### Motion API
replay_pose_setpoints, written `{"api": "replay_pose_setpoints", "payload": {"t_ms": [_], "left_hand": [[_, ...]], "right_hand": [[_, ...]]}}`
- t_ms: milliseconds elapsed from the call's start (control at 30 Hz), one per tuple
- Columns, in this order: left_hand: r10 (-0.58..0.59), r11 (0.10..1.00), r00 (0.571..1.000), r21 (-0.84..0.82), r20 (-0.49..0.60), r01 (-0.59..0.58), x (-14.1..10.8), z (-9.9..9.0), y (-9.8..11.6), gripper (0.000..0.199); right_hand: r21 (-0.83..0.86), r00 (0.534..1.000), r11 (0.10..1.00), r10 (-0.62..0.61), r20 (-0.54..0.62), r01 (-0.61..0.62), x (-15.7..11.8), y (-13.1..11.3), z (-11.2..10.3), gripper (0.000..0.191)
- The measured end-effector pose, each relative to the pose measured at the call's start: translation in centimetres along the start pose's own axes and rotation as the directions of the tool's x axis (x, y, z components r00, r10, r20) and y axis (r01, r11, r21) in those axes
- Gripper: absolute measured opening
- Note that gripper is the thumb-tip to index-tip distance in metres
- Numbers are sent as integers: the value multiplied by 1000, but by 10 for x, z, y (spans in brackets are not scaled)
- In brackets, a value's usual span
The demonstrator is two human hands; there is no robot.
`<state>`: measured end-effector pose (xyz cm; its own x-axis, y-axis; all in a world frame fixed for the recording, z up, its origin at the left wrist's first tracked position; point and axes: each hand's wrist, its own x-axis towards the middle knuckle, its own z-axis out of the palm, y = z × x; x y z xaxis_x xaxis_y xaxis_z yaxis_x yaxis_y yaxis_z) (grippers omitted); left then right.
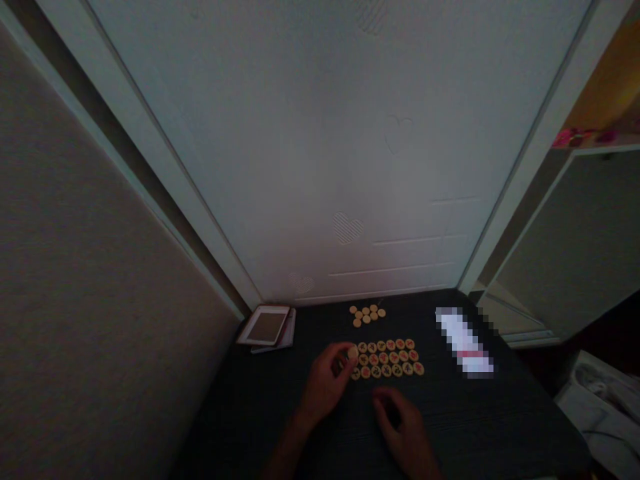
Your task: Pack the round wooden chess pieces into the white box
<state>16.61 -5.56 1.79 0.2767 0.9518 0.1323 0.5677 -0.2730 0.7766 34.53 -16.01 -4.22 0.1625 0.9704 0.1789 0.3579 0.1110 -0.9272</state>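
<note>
On the dark table, round wooden Chinese chess pieces (383, 358) lie in three neat rows, marked with red or dark characters. At the left end of these rows, my left hand (324, 381) pinches one pale chess piece (353, 352) between thumb and fingertips. Just in front of the nearest row is my right hand (401, 427), its fingers curled toward the thumb. Whether anything sits in its fingertips is hidden. Farther back, several more chess pieces (367, 319) form a loose cluster, with no markings visible.
A framed, tablet-like object (269, 327) lies atop another flat item at the table's back left. On the right is a pixelated bright patch (465, 343). A white panel (320, 167) with embossed hearts rises behind the table (320, 453). A wall (75, 267) borders the left.
</note>
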Motion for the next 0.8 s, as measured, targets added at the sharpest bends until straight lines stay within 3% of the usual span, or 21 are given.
{"api": "replay_pose_setpoints", "payload": {"t_ms": [100, 200, 300, 433, 600, 800], "left_hand": [[32, 980, 999, -198, 28, -26, -53, 21, 3, 30], [2, 968, 1000, -252, 14, 1, -75, 41, 0, 29], [-13, 969, 1000, -247, 26, 19, -77, 52, -4, 29], [-50, 972, 997, -227, 64, 63, -77, 51, -3, 26], [-47, 968, 996, -241, 74, 64, -78, 45, -2, 23], [-61, 960, 995, -267, 80, 81, -78, 45, -2, 25]], "right_hand": [[4, 1000, 1000, -22, 7, 22, 0, 1, -2, 30], [4, 998, 998, -62, 2, 62, 1, 1, -4, 29], [5, 993, 993, -118, -3, 118, 1, 2, -5, 24], [-6, 988, 988, -154, 30, 155, 1, 4, -5, 18], [-35, 988, 994, -100, 114, 104, 0, 2, -6, 19], [-19, 992, 1000, -15, 124, 18, -1, -3, -5, 25]]}}
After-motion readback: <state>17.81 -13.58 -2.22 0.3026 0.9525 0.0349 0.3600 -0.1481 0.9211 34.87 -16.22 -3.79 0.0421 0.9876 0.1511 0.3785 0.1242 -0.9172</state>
